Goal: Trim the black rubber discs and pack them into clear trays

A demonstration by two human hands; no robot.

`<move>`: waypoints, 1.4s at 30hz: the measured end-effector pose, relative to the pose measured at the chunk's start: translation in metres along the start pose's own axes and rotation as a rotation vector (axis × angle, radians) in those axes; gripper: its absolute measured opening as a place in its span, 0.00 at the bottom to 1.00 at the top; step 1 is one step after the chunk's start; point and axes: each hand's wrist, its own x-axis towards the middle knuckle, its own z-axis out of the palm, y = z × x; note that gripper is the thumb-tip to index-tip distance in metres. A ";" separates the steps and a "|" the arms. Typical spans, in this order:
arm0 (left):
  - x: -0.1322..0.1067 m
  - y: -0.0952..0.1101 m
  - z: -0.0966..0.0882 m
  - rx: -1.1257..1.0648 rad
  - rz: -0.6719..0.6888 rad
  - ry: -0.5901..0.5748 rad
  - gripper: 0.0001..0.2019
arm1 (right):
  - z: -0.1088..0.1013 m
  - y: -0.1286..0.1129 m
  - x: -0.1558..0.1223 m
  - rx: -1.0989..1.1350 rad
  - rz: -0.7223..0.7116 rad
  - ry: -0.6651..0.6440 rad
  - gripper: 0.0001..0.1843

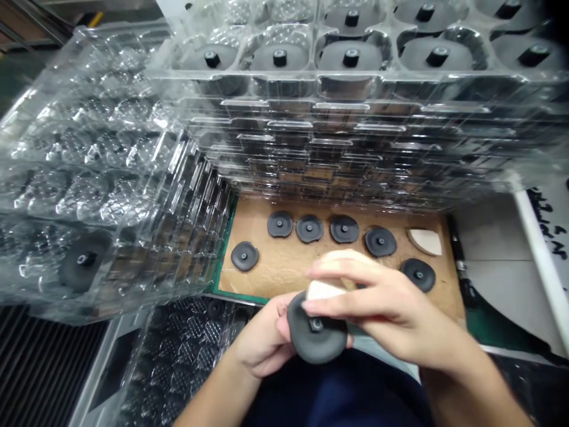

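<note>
My left hand (pixel 274 332) grips a black rounded disc (pixel 317 344) by its edge, its short central post facing up. In my right hand (pixel 377 296) a small white pad, like a sponge wedge (pixel 323 290), is pinched between thumb and fingers. The pad is against or just above the far part of the disc; I cannot tell whether they touch. Behind my hands, several like black discs (pixel 309 228) lie post up on a brown cardboard sheet (pixel 267 281). A second pale wedge-shaped pad (pixel 425 242) rests at the sheet's right end.
A tall stack of clear plastic trays (pixel 311 124) stands at the back, its top tray holding several discs. More clear trays (pixel 89 148) are stacked on the left, with one disc (pixel 84 261) on top. Dark trays (pixel 178 356) sit lower left. A white frame edge (pixel 542 261) runs along the right.
</note>
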 end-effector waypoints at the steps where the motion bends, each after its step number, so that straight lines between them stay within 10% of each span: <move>1: -0.002 0.000 -0.003 -0.008 0.027 0.027 0.26 | -0.001 0.003 -0.007 0.028 0.082 -0.005 0.15; 4: -0.007 -0.003 -0.013 -0.072 0.142 0.099 0.30 | 0.007 0.017 -0.036 0.226 0.359 0.095 0.15; 9: -0.010 -0.008 -0.022 -0.076 0.210 0.163 0.30 | 0.054 0.034 -0.066 0.566 0.896 0.649 0.21; 13: -0.009 -0.009 -0.022 -0.075 0.237 0.234 0.29 | 0.078 0.030 -0.065 0.638 1.068 0.635 0.24; 19: -0.007 -0.014 -0.016 -0.081 0.296 0.276 0.27 | 0.064 0.012 -0.043 0.498 0.900 0.582 0.16; 25: -0.001 -0.024 -0.006 -0.102 0.309 0.358 0.27 | 0.054 -0.021 0.000 -0.008 0.243 0.451 0.13; 29: -0.002 -0.024 -0.004 -0.108 0.301 0.407 0.26 | 0.052 -0.030 0.011 -0.029 0.279 0.188 0.11; 33: -0.004 -0.021 -0.003 -0.063 0.300 0.338 0.23 | 0.051 -0.031 0.009 -0.117 0.180 0.413 0.14; 37: -0.006 -0.017 0.000 -0.079 0.317 0.351 0.31 | 0.045 -0.035 0.007 0.019 0.232 0.197 0.11; 42: -0.003 -0.016 0.006 -0.026 0.292 0.280 0.24 | 0.046 -0.034 0.012 -0.159 0.163 0.426 0.14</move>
